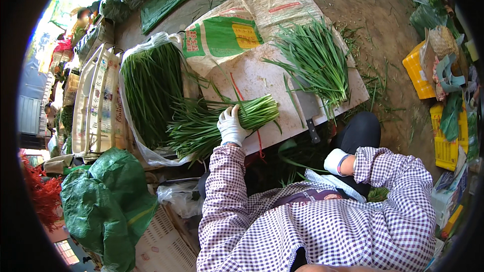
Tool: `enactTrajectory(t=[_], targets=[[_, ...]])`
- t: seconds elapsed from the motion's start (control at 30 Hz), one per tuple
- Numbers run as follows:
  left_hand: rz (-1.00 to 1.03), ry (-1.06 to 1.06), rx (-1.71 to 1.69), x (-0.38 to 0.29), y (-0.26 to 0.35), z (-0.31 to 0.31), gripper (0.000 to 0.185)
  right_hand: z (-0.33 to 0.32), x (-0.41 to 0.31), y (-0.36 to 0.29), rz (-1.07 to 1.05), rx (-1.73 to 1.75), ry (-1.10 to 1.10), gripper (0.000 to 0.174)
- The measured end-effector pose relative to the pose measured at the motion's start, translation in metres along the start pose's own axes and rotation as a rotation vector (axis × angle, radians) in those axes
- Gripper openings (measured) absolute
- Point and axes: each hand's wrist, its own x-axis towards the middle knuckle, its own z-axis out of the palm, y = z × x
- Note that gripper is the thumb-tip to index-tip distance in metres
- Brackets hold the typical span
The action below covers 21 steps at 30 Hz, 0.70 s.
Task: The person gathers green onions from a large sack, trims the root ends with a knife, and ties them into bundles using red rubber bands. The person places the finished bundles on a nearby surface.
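Observation:
My left hand (231,125), in a white glove, grips a bundle of garlic chives (261,110) lying across a pale board (249,68). The pale cut ends point right; the green leaves spread left. A red tie (259,141) passes under this bundle. My right hand (335,161), also gloved, rests by my bent knee, away from the board; its fingers cannot be made out. A cleaver (309,105) lies on the board with its black handle (313,131) past the front edge. Its blade is partly under a second, loose pile of chives (315,60).
A plastic-lined container (126,83) full of chives stands left of the board. A woven sack (223,39) covers the board's far part. Green sacking (109,204) and a white crate (92,102) lie at left. Yellow baskets (448,136) stand at right. Leaf scraps litter the floor (382,41).

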Motion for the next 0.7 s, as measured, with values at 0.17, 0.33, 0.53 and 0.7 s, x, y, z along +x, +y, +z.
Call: enactTrajectory(t=[0.17,0.33,0.53,0.7], targets=[[0.011,0.017,0.015,0.002,0.0,0.0,0.094,-0.051,0.05,0.021,0.011,0.432,0.647,0.017],[0.007,-0.005,0.036,0.002,-0.002,0.004,0.095,-0.096,0.142,-0.002,0.133,0.275,1.151,0.025],[0.034,0.035,0.016,0.001,-0.004,0.007,0.094,-0.1,0.181,0.003,0.067,0.47,1.246,0.01],[0.033,-0.003,0.047,0.003,-0.005,0.006,0.09,-0.09,0.145,0.039,0.132,1.206,1.236,0.008]])
